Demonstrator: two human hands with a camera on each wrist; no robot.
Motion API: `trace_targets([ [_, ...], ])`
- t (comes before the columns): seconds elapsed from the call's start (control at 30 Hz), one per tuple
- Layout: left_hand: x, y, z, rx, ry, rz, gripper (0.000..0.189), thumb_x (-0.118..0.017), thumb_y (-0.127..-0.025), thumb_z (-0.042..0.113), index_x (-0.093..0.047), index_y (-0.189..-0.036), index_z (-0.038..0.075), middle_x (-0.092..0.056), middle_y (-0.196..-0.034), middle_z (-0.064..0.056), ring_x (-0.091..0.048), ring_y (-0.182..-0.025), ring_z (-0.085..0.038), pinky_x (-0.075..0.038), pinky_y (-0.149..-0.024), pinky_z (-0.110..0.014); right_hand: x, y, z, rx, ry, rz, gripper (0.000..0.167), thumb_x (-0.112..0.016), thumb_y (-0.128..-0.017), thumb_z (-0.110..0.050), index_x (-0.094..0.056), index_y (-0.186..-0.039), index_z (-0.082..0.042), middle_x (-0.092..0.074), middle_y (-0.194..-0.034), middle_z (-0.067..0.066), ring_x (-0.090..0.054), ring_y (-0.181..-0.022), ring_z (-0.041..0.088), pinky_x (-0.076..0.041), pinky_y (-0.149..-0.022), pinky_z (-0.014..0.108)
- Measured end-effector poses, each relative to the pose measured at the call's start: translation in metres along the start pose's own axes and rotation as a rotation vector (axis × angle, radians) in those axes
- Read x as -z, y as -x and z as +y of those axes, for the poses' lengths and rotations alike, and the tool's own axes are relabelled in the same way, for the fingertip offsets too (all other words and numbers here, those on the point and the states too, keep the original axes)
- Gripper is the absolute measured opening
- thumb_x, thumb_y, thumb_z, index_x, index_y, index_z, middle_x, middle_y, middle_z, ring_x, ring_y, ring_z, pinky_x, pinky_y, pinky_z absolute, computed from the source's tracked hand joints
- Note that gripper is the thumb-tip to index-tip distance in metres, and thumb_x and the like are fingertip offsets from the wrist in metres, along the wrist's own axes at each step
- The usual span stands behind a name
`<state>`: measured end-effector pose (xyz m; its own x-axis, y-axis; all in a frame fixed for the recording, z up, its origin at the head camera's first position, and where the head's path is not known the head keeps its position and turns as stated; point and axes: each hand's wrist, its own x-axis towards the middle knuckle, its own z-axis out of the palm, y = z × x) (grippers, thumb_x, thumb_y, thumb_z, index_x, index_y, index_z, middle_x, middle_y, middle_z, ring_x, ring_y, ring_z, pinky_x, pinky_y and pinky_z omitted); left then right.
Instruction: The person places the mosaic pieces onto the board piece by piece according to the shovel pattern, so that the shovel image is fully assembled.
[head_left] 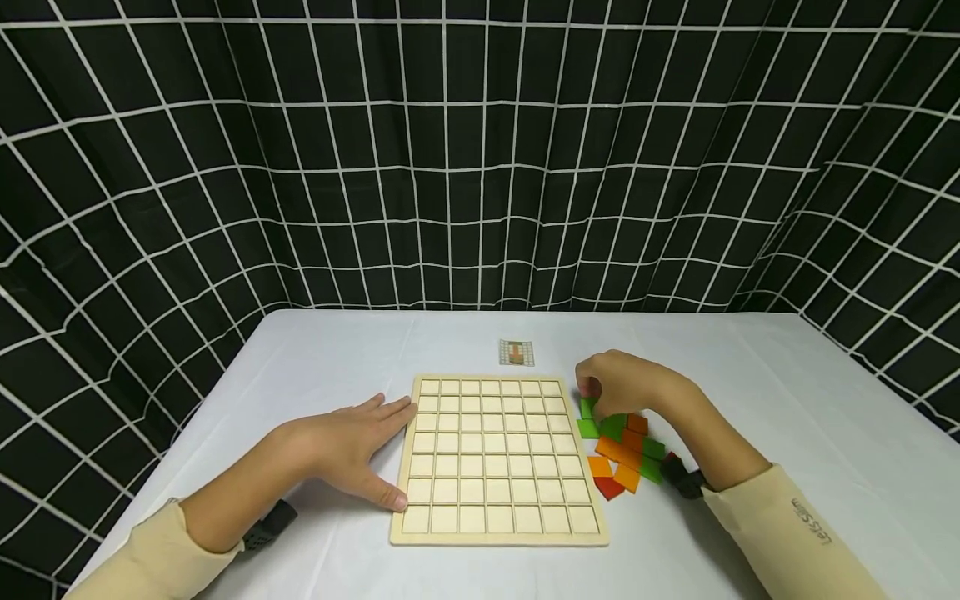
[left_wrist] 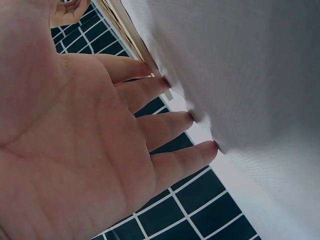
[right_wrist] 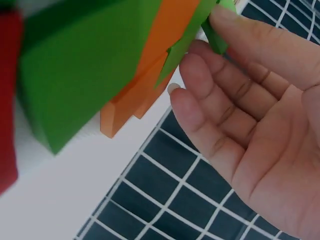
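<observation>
Left hand (head_left: 352,450): fingers spread, left edge of pale wooden board (head_left: 491,467)
Right hand (head_left: 624,382): pinching flat green tile (head_left: 587,408), just beside board's right edge

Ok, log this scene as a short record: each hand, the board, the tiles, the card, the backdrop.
Left hand: spread, at the left edge of the board
Right hand: at a green tile; whether it grips it is unclear
Board: wooden, gridded, flat on the white table
Tiles: green, orange and red, loosely piled right of the board
Card: small, grid-patterned, beyond the board
Backdrop: black with white grid lines
</observation>
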<state>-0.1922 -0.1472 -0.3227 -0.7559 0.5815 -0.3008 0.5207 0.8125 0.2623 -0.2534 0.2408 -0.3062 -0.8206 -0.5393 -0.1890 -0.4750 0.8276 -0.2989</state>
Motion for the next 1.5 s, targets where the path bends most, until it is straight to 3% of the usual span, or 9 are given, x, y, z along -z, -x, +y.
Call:
trace_targets([
  [0.3, -0.001, 0.0, 0.0, -0.011, 0.013, 0.0, 0.124, -0.068, -0.071, 0.08, -0.022, -0.16, 0.007, -0.021, -0.165, -0.01, -0.015, -0.149, -0.042, -0.023, -0.116, -0.059, 0.009, -0.005, 0.013, 0.016, -0.146, -0.078, 0.02, -0.074, -0.08, 0.008, -0.069, -0.08, -0.01, -0.063, -0.076, -0.003, -0.057, -0.07, 0.016, -0.054, -0.067, 0.029],
  [0.67, 0.0, 0.001, -0.002, -0.002, 0.014, 0.008, 0.124, -0.069, -0.071, 0.08, -0.023, -0.16, 0.007, -0.022, -0.165, -0.009, -0.015, -0.149, -0.041, -0.024, -0.115, -0.059, 0.021, -0.011, 0.023, 0.003, -0.319, -0.068, 0.014, -0.07, -0.082, 0.01, -0.072, -0.082, -0.004, -0.068, -0.076, 0.005, -0.063, -0.064, 0.024, -0.058, -0.065, 0.039],
  [1.03, -0.001, 0.001, 0.0, 0.006, 0.021, 0.007, 0.124, -0.069, -0.071, 0.08, -0.022, -0.16, 0.008, -0.021, -0.165, -0.009, -0.015, -0.149, -0.041, -0.024, -0.115, -0.061, 0.024, -0.026, 0.039, -0.119, -0.404, -0.014, 0.008, -0.074, -0.084, 0.006, -0.074, -0.086, -0.001, -0.071, -0.08, 0.006, -0.064, -0.07, 0.021, -0.059, -0.071, 0.036],
  [1.27, -0.002, 0.0, -0.001, 0.004, 0.017, 0.005, 0.124, -0.068, -0.071, 0.081, -0.022, -0.161, 0.01, -0.02, -0.165, -0.007, -0.015, -0.149, -0.04, -0.024, -0.115, -0.06, 0.022, -0.033, 0.039, -0.142, -0.489, -0.002, 0.005, -0.076, -0.084, 0.005, -0.075, -0.088, 0.002, -0.073, -0.083, 0.009, -0.068, -0.072, 0.023, -0.06, -0.074, 0.037],
  [1.5, -0.001, 0.001, -0.001, 0.005, 0.018, 0.009, 0.124, -0.069, -0.071, 0.08, -0.022, -0.161, 0.009, -0.02, -0.165, -0.008, -0.014, -0.149, -0.041, -0.023, -0.115, -0.06, 0.027, -0.044, 0.026, -0.137, -0.459, -0.008, 0.004, -0.077, -0.085, 0.002, -0.076, -0.088, -0.001, -0.071, -0.08, 0.007, -0.067, -0.071, 0.022, -0.06, -0.072, 0.036],
])
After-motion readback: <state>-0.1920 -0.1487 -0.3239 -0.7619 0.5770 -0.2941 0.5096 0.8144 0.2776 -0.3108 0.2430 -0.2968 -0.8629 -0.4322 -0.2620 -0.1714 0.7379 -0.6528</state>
